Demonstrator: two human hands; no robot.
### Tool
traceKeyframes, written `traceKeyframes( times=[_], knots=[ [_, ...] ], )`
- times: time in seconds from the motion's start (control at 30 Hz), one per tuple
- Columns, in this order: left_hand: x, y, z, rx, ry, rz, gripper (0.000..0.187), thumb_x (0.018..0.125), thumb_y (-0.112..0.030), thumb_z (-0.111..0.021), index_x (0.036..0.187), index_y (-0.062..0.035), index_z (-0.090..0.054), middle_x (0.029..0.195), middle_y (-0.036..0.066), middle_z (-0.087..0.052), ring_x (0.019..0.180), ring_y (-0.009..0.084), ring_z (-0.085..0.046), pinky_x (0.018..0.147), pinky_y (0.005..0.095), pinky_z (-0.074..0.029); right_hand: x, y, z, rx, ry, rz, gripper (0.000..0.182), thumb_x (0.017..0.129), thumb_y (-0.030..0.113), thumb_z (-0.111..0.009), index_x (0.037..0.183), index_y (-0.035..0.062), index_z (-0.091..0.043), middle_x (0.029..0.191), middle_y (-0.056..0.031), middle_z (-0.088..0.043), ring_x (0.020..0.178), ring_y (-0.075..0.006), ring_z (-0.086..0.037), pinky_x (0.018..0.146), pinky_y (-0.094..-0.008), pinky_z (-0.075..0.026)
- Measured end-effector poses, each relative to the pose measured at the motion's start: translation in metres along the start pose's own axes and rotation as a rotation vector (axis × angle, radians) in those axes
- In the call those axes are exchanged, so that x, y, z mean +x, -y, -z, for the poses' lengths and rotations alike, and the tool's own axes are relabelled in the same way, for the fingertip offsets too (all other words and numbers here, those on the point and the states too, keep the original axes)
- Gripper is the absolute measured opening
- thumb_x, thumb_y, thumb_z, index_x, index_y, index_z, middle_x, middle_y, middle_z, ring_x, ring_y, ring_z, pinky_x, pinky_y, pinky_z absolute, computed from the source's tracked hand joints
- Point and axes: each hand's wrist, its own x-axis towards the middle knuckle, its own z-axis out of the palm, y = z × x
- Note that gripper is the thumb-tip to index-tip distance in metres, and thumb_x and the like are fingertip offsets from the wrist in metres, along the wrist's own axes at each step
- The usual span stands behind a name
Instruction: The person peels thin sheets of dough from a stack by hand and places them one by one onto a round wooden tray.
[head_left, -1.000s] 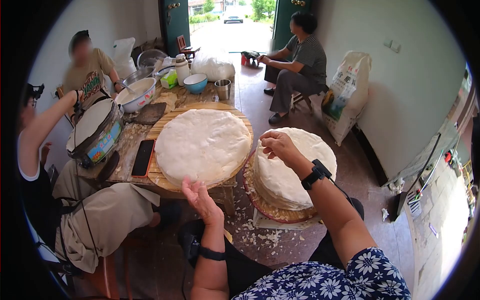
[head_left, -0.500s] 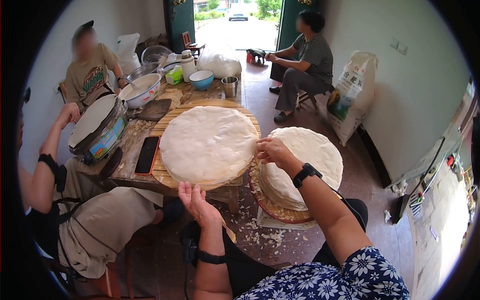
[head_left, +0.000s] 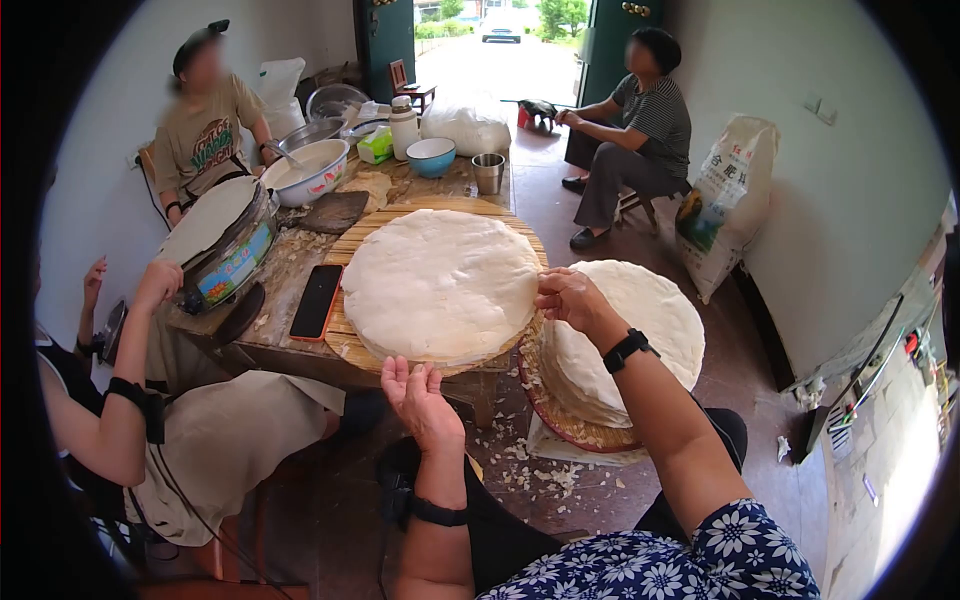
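Right hand (head_left: 566, 295) pinches the flatbread stack (head_left: 440, 285) edge; left hand (head_left: 420, 390) open beneath.

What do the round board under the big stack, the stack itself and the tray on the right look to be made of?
Board: likely bamboo or wood, matte tan, parallel slats showing. Stack: soft, thin, pale dough sheets, floury matte, layered edges; the right hand touches its rim. Tray: seemingly woven straw or bamboo, with a reddish rim.
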Motion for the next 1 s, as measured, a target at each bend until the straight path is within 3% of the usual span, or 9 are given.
traceKeyframes(
  times=[0.07, 0.27, 0.4, 0.5, 0.57, 0.6, 0.67, 0.83, 1.0],
  knots=[
    [-0.001, -0.002, -0.002, 0.013, -0.013, -0.004, 0.052, 0.086, -0.005, -0.049, 0.135, -0.0089, -0.035, 0.129, 0.005, -0.041, 0.095, 0.0155, -0.051, 0.085, 0.0307, -0.043, 0.005, 0.0, -0.002, 0.041, 0.002, -0.006, 0.02, 0.087, 0.02, -0.061, 0.103, 0.0085, -0.056, 0.081, -0.0004, -0.057, 0.064, -0.011, -0.06, 0.057, -0.0287, -0.05],
    [-0.003, -0.001, -0.001, 0.067, -0.007, 0.032, 0.057, 0.082, -0.004, -0.052, 0.136, -0.0086, -0.035, 0.13, 0.005, -0.041, 0.098, 0.0135, -0.05, 0.085, 0.0289, -0.041, 0.011, -0.002, -0.013, -0.037, 0.002, -0.017, 0.012, 0.083, 0.022, -0.068, 0.081, 0.0154, -0.059, 0.067, 0.0062, -0.049, 0.054, -0.0068, -0.051, 0.052, -0.0261, -0.044],
    [-0.003, -0.002, -0.001, 0.078, -0.002, 0.034, 0.058, 0.081, -0.006, -0.054, 0.136, -0.0067, -0.034, 0.13, 0.007, -0.042, 0.095, 0.012, -0.051, 0.081, 0.0262, -0.041, 0.011, -0.001, -0.019, -0.075, 0.07, 0.011, 0.01, 0.084, 0.021, -0.066, 0.086, 0.0126, -0.061, 0.068, 0.0024, -0.056, 0.054, -0.0081, -0.053, 0.049, -0.0252, -0.043],
    [-0.001, 0.001, 0.001, 0.084, 0.005, 0.016, 0.058, 0.081, -0.005, -0.055, 0.135, -0.0059, -0.034, 0.128, 0.007, -0.042, 0.092, 0.0117, -0.051, 0.078, 0.0252, -0.042, 0.008, 0.005, -0.028, -0.005, 0.027, 0.044, 0.012, 0.088, 0.017, -0.059, 0.095, 0.0074, -0.06, 0.078, -0.0031, -0.062, 0.057, -0.0122, -0.057, 0.049, -0.0288, -0.048],
    [0.0, 0.002, 0.001, 0.077, 0.01, 0.006, 0.057, 0.081, -0.004, -0.054, 0.134, -0.0053, -0.034, 0.125, 0.007, -0.043, 0.09, 0.0115, -0.052, 0.076, 0.025, -0.042, 0.002, 0.014, -0.036, 0.193, 0.025, 0.083, 0.015, 0.091, 0.013, -0.053, 0.1, 0.0016, -0.055, 0.088, -0.0088, -0.064, 0.064, -0.0186, -0.063, 0.06, -0.0366, -0.056],
    [0.0, 0.002, 0.001, 0.088, 0.014, -0.015, 0.056, 0.081, -0.004, -0.054, 0.134, -0.0049, -0.035, 0.124, 0.007, -0.044, 0.09, 0.0115, -0.052, 0.076, 0.0252, -0.043, 0.005, 0.016, -0.034, 0.192, 0.024, 0.082, 0.015, 0.091, 0.013, -0.053, 0.1, 0.0016, -0.055, 0.088, -0.0088, -0.064, 0.064, -0.0186, -0.063, 0.06, -0.0366, -0.056],
    [-0.001, 0.002, 0.001, 0.101, 0.019, -0.032, 0.055, 0.081, -0.004, -0.054, 0.133, -0.0045, -0.035, 0.123, 0.007, -0.044, 0.09, 0.0116, -0.052, 0.076, 0.0254, -0.043, 0.016, 0.015, -0.024, 0.273, 0.039, 0.175, 0.016, 0.092, 0.011, -0.048, 0.102, -0.0018, -0.051, 0.093, -0.0119, -0.062, 0.072, -0.0241, -0.065, 0.072, -0.043, -0.058],
    [-0.002, 0.003, 0.0, 0.043, 0.071, -0.032, 0.051, 0.083, -0.005, -0.053, 0.131, -0.0036, -0.036, 0.121, 0.008, -0.044, 0.083, 0.012, -0.056, 0.071, 0.0242, -0.047, 0.025, 0.005, 0.003, 0.42, -0.072, 0.221, 0.016, 0.093, 0.011, -0.047, 0.101, -0.0012, -0.051, 0.094, -0.0119, -0.06, 0.08, -0.0241, -0.064, 0.074, -0.0433, -0.056],
    [-0.012, 0.02, 0.002, 0.056, 0.126, 0.094, 0.032, 0.086, -0.01, -0.056, 0.117, -0.006, -0.045, 0.101, 0.006, -0.055, 0.072, 0.0127, -0.059, 0.065, 0.0255, -0.049, 0.015, -0.001, 0.018, 0.281, -0.171, 0.206, 0.016, 0.09, 0.01, -0.054, 0.104, 0.0036, -0.053, 0.096, -0.0077, -0.061, 0.082, -0.0212, -0.064, 0.074, -0.0387, -0.056]
  ],
)
